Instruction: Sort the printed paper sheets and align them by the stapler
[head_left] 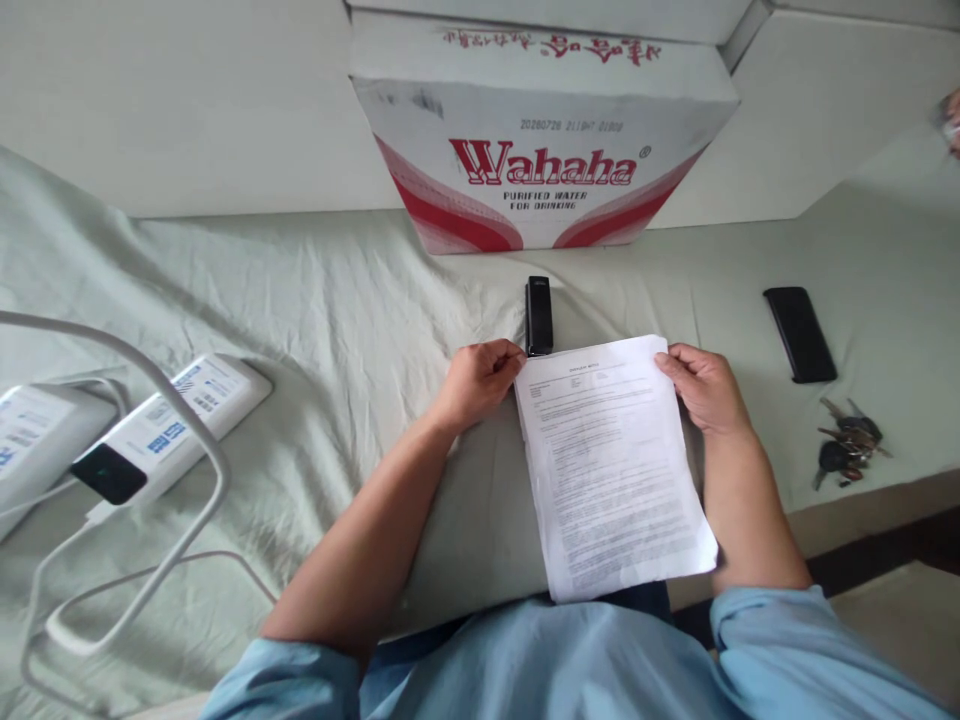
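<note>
A printed sheet of paper, perhaps several sheets stacked, is held up in front of my body, its lower edge near my shirt. My left hand pinches the top left corner. At the top right corner, my right hand grips the paper with the thumb on the front and the fingers behind. Just beyond the paper's top edge, close to my left hand, a black stapler lies on the light green cloth.
Behind stands a Wahaha water carton. A black phone and a bunch of keys lie to the right. On the left are a white power bank, another white device and a looping white cable. Part of another person's hand shows far right.
</note>
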